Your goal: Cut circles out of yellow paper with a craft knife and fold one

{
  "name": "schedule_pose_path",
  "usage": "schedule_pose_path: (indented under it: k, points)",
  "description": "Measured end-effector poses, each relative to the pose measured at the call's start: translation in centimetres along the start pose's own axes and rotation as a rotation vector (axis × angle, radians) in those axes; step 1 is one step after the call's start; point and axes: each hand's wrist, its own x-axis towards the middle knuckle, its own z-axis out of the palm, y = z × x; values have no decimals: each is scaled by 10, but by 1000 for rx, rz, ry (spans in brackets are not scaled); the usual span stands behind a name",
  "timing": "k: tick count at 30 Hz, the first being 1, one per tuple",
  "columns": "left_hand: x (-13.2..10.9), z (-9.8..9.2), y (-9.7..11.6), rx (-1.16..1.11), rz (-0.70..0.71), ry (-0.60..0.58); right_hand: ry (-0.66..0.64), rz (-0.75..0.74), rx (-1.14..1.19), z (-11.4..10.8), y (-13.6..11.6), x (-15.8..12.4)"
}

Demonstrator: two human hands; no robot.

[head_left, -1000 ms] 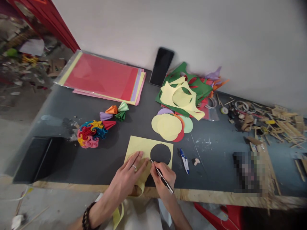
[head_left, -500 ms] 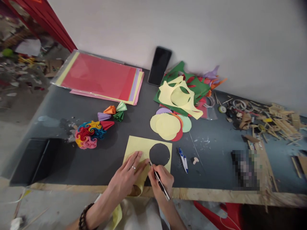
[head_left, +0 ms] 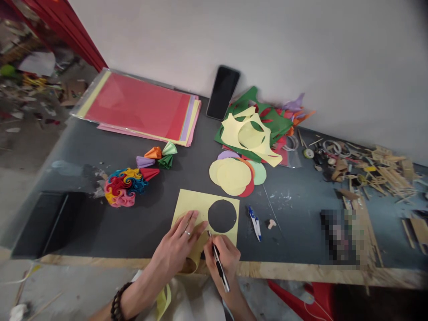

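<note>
A pale yellow sheet (head_left: pixel 187 201) lies at the front edge of the dark table, with a round hole cut in its right part. My left hand (head_left: pixel 179 240) rests on the sheet with its fingers spread, pressing it down left of the hole. My right hand (head_left: pixel 222 254) grips a slim craft knife (head_left: pixel 220 269), its tip on the sheet just below and left of the hole. The sheet's lower end curls over the table edge. Above it lies a stack of cut yellow circles (head_left: pixel 234 176), with other colours beneath. A blue and white compass (head_left: pixel 254 223) lies right of the sheet.
Wrapped coloured sheets (head_left: pixel 137 107) lie at the back left, near folded paper cones (head_left: pixel 145 161) and a curled paper piece (head_left: pixel 124 187). A phone (head_left: pixel 223 91) leans on the wall beside paper offcuts (head_left: pixel 250 129). Wooden sticks (head_left: pixel 391 174) are heaped at the right.
My right hand and the knife have moved slightly left and down, the knife's tip now a little lower on the sheet. My left hand has stayed nearly in place.
</note>
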Motion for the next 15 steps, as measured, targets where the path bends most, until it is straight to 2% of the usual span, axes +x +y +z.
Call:
schedule_pose_path:
  k: [8, 15]
  points:
    - [1, -1, 0, 1, 8, 17, 40, -146, -126, 1, -1, -2]
    - [2, -8, 0, 11, 5, 13, 33, -158, -116, 2, -2, -7]
